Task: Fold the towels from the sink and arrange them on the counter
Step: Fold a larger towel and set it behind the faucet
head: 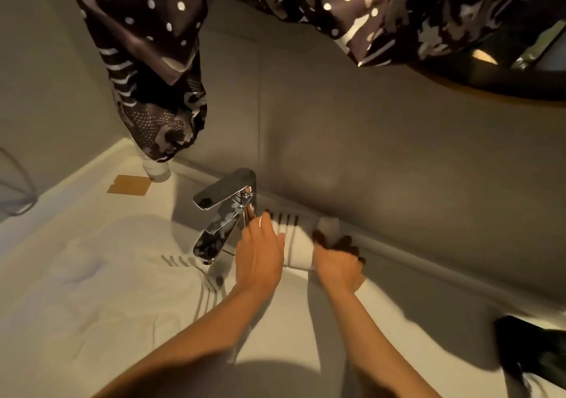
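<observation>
A rolled white towel (298, 244), soft and thick, with a band of thin dark stripes near its far end, lies on the pale smooth surface (398, 321) right against the grey back wall (367, 152), just to the right of the faucet (225, 210). Both hands are on it. The left hand (260, 253) rests flat on the roll's left side, fingers straight and close together, their tips reaching toward the striped end beside the faucet's base. The right hand (338, 264) curls over the roll's near right end, its fingers bent round the cloth and half lost in shadow. The two hands sit close together with only the middle of the roll showing between them.

The faucet is polished chrome, angular, with a flat lever handle and a flat slanted spout that mirror the patterned fabric above. To its left and below, a second white towel (107, 290) lies spread and rumpled in the sink, its surface softly creased, with matching grey stripes running near the spout. A flat square tan card (130, 184) sits on the surface at the back left, beside a small white cylindrical bottle (157, 171). Dark fabric with white dots and stripes (147, 60) hangs down over that bottle. A black, shiny object (533, 351) lies at the right edge, too blurred to identify.
</observation>
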`<state>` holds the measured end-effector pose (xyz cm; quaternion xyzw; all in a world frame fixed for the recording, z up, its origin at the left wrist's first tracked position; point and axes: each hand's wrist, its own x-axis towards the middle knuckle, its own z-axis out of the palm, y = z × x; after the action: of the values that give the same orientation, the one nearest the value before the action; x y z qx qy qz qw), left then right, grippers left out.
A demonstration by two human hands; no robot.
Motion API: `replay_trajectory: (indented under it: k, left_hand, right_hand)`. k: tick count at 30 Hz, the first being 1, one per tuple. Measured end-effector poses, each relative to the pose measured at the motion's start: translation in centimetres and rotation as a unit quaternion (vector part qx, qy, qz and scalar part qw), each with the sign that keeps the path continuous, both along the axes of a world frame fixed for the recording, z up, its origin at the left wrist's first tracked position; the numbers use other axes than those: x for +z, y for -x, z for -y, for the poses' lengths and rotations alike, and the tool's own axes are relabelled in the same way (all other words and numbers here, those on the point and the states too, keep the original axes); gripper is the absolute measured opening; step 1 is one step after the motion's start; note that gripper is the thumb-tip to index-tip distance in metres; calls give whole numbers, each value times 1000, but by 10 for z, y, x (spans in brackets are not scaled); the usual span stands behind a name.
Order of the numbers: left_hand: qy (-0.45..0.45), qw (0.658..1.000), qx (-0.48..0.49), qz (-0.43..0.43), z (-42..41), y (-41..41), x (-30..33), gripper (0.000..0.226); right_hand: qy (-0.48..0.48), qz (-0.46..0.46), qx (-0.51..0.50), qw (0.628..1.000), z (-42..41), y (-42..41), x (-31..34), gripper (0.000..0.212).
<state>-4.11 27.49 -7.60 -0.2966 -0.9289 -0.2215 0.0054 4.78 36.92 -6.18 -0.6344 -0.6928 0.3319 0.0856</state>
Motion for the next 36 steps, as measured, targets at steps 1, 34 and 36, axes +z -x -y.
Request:
replay_trajectory:
  k: [1,34,36]
  left_hand:
    - [22,1000,1,-15,-3,0,6,46]
    - [-100,865,-478,-116,22,6,141,33]
    - [-95,858,-481,-152,17,18,151,43]
  right_hand:
    - [21,4,0,1000,-3,1,2,75]
    - [-119,-240,292,918,-10,-115,78,37]
    - [-236,-206,285,906,-19,-114,94,24]
